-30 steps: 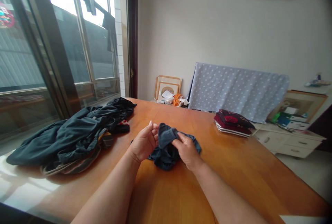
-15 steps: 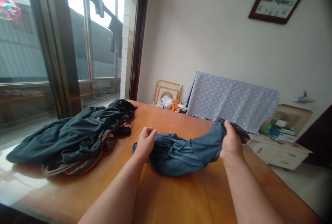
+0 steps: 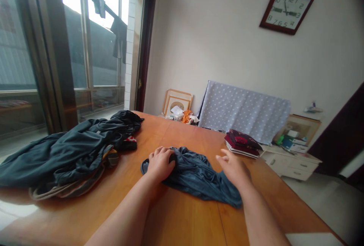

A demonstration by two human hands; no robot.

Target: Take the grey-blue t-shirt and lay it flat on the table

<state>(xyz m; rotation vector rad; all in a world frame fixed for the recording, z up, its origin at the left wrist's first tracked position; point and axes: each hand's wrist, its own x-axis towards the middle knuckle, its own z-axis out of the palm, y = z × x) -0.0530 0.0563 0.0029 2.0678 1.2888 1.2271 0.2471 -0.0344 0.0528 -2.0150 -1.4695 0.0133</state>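
A crumpled blue garment [image 3: 196, 175] lies across the middle of the wooden table [image 3: 187, 223]; its kind cannot be made out in the folds. My left hand [image 3: 160, 164] rests on the garment's left end, fingers curled over the fabric. Over the right end hovers my right hand [image 3: 233, 166], open, with thumb and fingers apart and nothing in them. Part of the cloth is hidden behind that hand and wrist.
To the left lies a heap of dark clothes [image 3: 71, 147]. A folded stack of maroon and striped clothes [image 3: 243, 143] sits near the far right edge. Beyond the table stand a polka-dot cloth cover [image 3: 244, 109] and a white drawer cabinet [image 3: 290, 164].
My right hand has let go of the garment's raised right end, which has dropped onto the table. My left hand now presses over the left end. The view has turned slightly right.
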